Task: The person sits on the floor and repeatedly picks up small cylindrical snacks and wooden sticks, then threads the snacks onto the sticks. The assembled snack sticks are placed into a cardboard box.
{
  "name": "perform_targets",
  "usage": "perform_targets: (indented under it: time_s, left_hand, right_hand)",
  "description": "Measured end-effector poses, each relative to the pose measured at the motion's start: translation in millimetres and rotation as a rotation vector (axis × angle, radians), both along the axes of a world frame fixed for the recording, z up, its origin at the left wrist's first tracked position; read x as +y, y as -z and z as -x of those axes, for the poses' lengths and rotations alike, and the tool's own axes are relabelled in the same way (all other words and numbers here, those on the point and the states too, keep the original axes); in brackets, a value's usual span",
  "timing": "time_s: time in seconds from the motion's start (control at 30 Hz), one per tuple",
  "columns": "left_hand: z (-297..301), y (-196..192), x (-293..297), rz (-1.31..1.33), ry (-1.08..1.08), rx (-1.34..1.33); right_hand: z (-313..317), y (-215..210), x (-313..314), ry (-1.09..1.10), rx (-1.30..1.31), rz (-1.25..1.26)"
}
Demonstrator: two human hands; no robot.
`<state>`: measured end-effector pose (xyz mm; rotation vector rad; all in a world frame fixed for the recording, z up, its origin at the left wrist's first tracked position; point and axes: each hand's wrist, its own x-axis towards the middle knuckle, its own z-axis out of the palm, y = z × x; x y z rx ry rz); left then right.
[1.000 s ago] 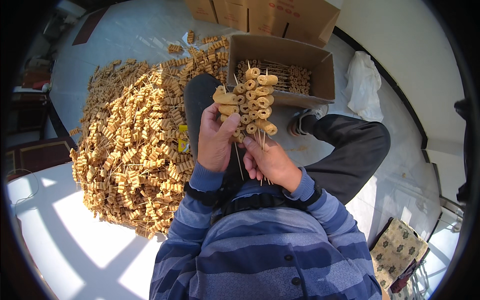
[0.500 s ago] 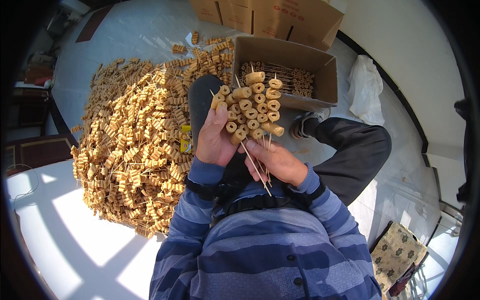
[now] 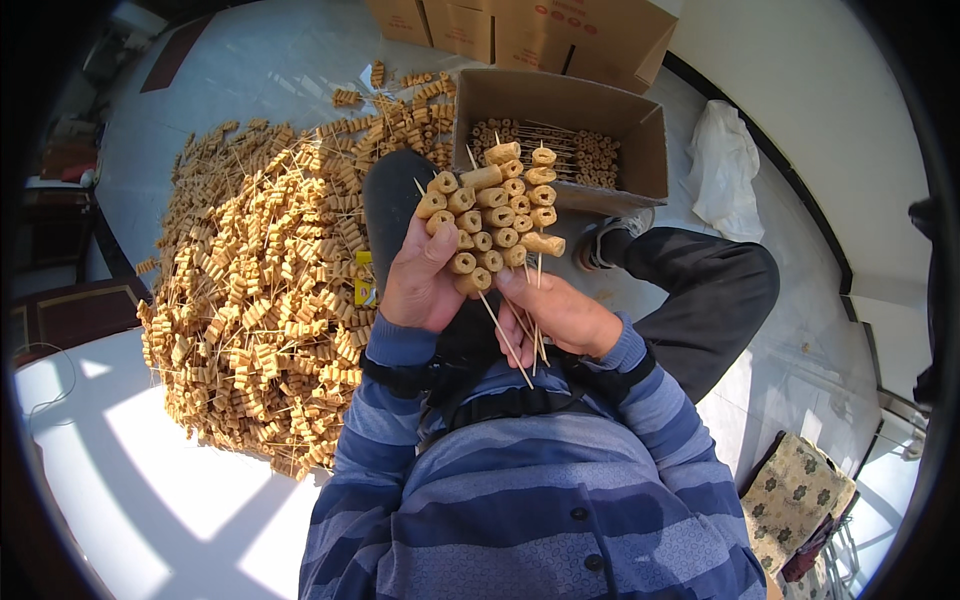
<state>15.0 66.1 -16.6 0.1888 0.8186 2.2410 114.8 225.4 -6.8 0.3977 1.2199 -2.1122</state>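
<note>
Holds a bunch of skewers (image 3: 493, 198) near the centre of the frame, threaded with short, hollow, tan rolled pieces (image 3: 470, 221). Grips the lower left edge of the bunch with the left hand (image 3: 420, 285), pressing the thumb against the front and tucking the fingers behind; impossible to tell how far apart those hidden fingers lie. Pinches bare stick ends (image 3: 508, 330) between the thumb and curled fingers of the right hand (image 3: 562, 312), just below the bunch and right of centre. Displays a column of pieces along the bunch's right side, parted from the rest by a narrow gap. Points thin tips out above the pieces and slants bare ends toward the lower middle. Sits with one dark-trousered knee (image 3: 400, 190) close to the left hand and the other leg (image 3: 700, 300) bent out toward the right. Wears a blue striped top (image 3: 520, 500). Has a large heap of similar skewers (image 3: 260, 300) filling much of the left, with a small yellow packet (image 3: 364, 285) at its right edge. Has more packed inside an open cardboard box (image 3: 620, 110) at upper centre, plus another carton (image 3: 470, 35) along the top edge, a white plastic bag (image 3: 725, 170) at upper right and a flower-patterned cushion (image 3: 800, 490) at lower right.
</note>
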Motion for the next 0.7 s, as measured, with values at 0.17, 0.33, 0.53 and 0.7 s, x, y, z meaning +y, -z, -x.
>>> perform_targets:
  time_s: [0.17,0.33,0.53,0.7]
  left_hand:
    - [-1.3,7.3,-4.8,-0.109,0.106,-0.071]
    - [-2.9,7.9,-2.3,-0.092,0.098,-0.028]
    - [-7.1,6.0,3.7,0.204,-0.077,0.113]
    - [-12.2,9.2,1.8,0.199,-0.025,0.144]
  right_hand:
    - [-0.8,-0.7,5.4,-0.048,0.023,0.01]
    - [-1.9,2.2,6.1,-0.061,0.031,0.031]
    - [-5.1,10.1,-1.5,-0.053,0.026,-0.041]
    - [-5.8,9.9,1.9,-0.094,0.02,-0.101]
